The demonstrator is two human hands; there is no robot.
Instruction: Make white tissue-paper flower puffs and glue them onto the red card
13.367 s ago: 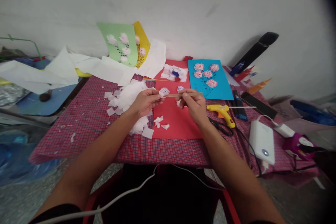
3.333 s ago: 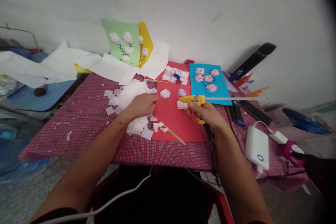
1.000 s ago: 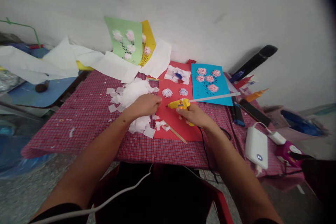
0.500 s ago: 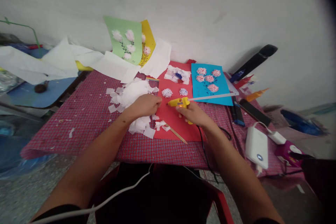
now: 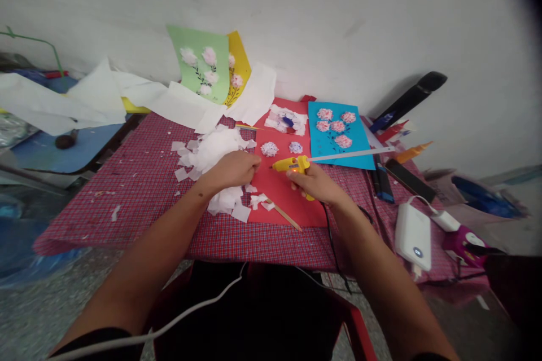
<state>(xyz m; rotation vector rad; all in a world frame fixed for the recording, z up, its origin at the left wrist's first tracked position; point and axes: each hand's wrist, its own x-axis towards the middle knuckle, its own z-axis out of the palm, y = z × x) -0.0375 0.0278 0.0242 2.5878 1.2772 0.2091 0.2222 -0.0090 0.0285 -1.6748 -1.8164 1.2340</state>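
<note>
My right hand (image 5: 314, 183) is wrapped round a yellow hot glue gun (image 5: 292, 164), its nozzle pointing left and a long pale glue stick (image 5: 351, 154) sticking out of its back. An orange light glows on the gun. Left of the nozzle, my left hand (image 5: 237, 168) is closed, fingertips pressed together at the left edge of a red paper sheet (image 5: 292, 203); anything in them is hidden. Two white paper puffs with purple specks, one left (image 5: 269, 149) and one right (image 5: 295, 148), sit on the red sheet above the gun.
White paper squares (image 5: 215, 146) lie heaped beside my left hand. A wooden stick (image 5: 285, 217) rests on the red sheet near paper scraps. A blue flower card (image 5: 319, 149) lies to the right, a white power bank (image 5: 412, 237) nearer me. A green flower card (image 5: 178, 48) leans on the wall.
The glue gun has shifted slightly to the right with my right hand, its nozzle a little farther from my left fingers. My left hand stays in place.
</note>
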